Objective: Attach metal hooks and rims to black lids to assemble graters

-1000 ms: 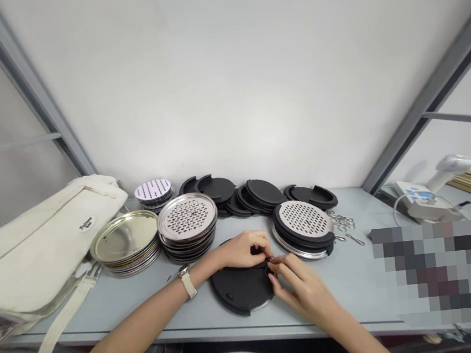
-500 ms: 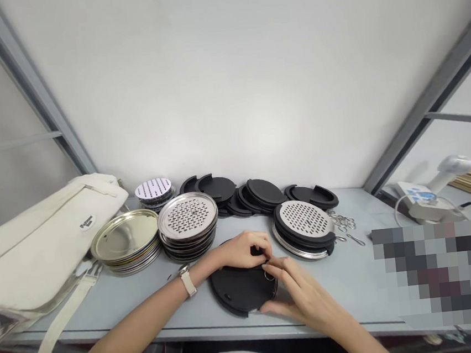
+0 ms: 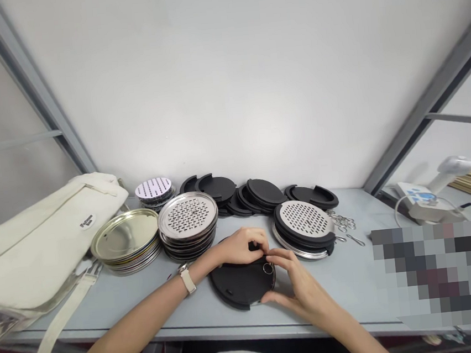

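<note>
A black round disc (image 3: 241, 284) with a raised rim lies in front of me on the table. My left hand (image 3: 244, 246), a watch (image 3: 187, 278) on its wrist, rests over the far side of the disc, fingers curled and pinched at its right edge. What they pinch is hidden. My right hand (image 3: 298, 284) grips the disc's right side, thumb at the near edge and fingertips meeting those of the left hand. Just below the joined fingertips a thin metal ring (image 3: 268, 269) shows against the black surface.
Perforated metal grater discs (image 3: 187, 215) and gold-coloured lids (image 3: 125, 238) stand stacked at left beside a cream bag (image 3: 49, 233). Black round holders (image 3: 264, 191) line the wall. A grater in a black holder (image 3: 306, 219) sits right, near loose metal clips (image 3: 344, 221).
The disc has tilted or shifted slightly, its near edge now a bit farther from me. My right fingers have moved up a little, and more of the metal ring shows.
</note>
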{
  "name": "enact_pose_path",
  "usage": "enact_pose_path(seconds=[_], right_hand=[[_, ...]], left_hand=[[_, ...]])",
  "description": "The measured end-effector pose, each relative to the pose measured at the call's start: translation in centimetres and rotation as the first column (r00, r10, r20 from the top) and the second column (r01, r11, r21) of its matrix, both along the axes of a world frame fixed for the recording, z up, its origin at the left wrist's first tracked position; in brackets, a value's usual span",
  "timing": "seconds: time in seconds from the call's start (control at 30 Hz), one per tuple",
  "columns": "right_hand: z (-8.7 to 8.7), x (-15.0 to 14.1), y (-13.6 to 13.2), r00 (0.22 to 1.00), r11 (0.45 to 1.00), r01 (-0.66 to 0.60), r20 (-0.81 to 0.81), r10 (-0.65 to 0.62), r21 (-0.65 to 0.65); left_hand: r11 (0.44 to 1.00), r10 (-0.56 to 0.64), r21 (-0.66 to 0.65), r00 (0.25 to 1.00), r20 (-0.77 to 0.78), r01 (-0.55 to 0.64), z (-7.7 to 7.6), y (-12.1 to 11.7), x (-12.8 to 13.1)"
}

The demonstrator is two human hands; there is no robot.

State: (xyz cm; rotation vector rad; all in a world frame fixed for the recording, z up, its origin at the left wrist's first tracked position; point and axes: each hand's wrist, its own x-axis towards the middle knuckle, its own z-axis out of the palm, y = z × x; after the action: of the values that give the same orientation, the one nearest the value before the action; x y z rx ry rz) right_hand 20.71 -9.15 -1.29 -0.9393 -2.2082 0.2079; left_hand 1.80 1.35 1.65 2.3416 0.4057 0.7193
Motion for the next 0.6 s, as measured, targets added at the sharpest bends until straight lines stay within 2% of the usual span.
enact_pose_path(seconds=[0.23,0.6], right_hand=[[0.33,-0.14,0.02,1.0,0.999,0.008,0.022,-0.009,0.034],[-0.05,-0.13,0.11,0.997,0.995,0.03,0.063,-0.036,0.091]], left_hand=[[0.998,0.055,0.014,0.998,-0.034,-0.054,0.3,-0.21,-0.09],[1.0,-0.006,0.008,1.0,-0.009,0.006,0.38,-0.06,-0.3]])
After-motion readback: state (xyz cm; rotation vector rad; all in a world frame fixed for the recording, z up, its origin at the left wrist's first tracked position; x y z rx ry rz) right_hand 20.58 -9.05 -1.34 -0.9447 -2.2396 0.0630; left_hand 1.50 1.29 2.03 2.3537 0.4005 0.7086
